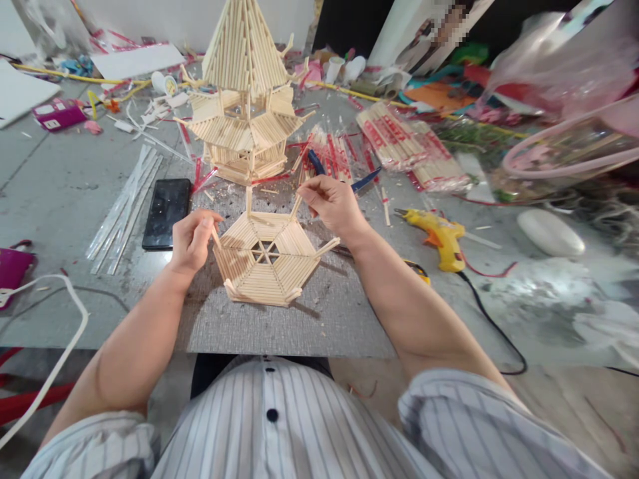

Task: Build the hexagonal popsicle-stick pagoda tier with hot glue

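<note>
A hexagonal roof frame point(269, 286) of pale wooden sticks lies on the table in front of me, with short prongs standing up at its corners and a spoked opening in its middle. My left hand point(194, 241) pinches the prong at its left corner. At the far right corner, my right hand point(325, 199) grips another upright prong between thumb and fingers. Just behind stands a tiered stick pagoda point(244, 126) with a pointed roof. Blue-handled pliers point(367, 179) lie partly hidden behind my right hand.
A black phone point(166, 213) and clear glue sticks point(124, 206) lie at left. To the right are a yellow glue gun point(439, 236) with its black cord, a white oval object point(550, 233) and packs of wooden sticks point(392, 136). Scraps and wrappers litter the back.
</note>
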A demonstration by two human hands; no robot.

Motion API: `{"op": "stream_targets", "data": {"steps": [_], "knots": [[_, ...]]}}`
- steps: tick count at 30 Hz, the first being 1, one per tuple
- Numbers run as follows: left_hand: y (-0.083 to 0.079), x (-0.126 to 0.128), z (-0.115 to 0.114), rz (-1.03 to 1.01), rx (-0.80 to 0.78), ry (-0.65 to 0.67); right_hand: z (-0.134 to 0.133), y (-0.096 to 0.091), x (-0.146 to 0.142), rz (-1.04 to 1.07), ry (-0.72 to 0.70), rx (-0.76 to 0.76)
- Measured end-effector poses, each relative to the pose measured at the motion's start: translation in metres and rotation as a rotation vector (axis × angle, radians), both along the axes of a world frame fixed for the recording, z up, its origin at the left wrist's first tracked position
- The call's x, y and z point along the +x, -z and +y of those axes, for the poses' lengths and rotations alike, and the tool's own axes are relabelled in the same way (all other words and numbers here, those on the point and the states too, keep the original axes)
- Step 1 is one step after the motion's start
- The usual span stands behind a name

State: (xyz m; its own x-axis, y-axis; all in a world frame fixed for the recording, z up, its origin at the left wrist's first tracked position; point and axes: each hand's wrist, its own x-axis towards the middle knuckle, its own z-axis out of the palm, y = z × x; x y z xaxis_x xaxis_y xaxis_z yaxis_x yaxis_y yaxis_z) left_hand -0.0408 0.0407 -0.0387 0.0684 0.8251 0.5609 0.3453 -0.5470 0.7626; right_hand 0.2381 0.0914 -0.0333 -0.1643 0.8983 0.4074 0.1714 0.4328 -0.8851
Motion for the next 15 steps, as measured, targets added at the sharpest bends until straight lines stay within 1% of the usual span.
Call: {"op": "stream_targets", "data": {"steps": [15], "knots": [[-0.0009,0.0004,-0.0004,-0.005,0.004,0.005,0.0001,0.0004,-0.0004,0.005,-0.002,0.008]]}}
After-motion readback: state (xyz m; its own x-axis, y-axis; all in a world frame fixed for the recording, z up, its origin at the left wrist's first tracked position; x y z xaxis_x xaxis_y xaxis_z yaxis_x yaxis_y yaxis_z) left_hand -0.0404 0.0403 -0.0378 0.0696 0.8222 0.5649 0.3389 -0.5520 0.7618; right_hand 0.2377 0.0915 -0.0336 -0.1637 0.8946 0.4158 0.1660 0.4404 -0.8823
